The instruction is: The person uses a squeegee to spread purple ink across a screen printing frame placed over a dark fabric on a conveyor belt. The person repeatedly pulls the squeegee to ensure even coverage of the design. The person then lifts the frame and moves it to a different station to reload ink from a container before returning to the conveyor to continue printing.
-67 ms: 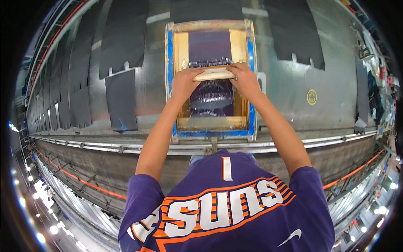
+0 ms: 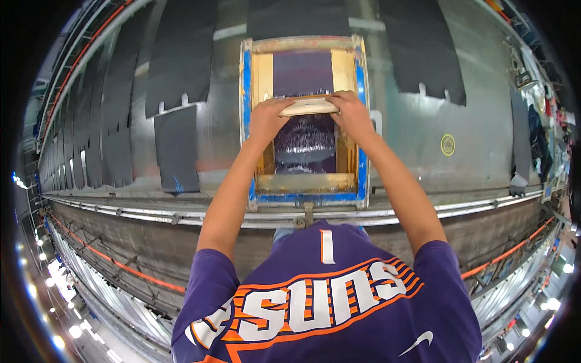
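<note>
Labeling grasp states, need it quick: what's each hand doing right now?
Left hand: closed on the left end of the wooden squeegee.
Right hand: closed on its right end, over the printing screen.

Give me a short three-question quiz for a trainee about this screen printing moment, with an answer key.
1. True or false: both the left hand and the right hand grip the wooden squeegee.
2. The squeegee lies across the screen frame. What colour tape edges that frame?
A. red
B. blue
C. green
3. What lies on the long table to either side of the frame?

Key
1. True
2. B
3. Dark fabric pieces, laid flat in rows.
</note>
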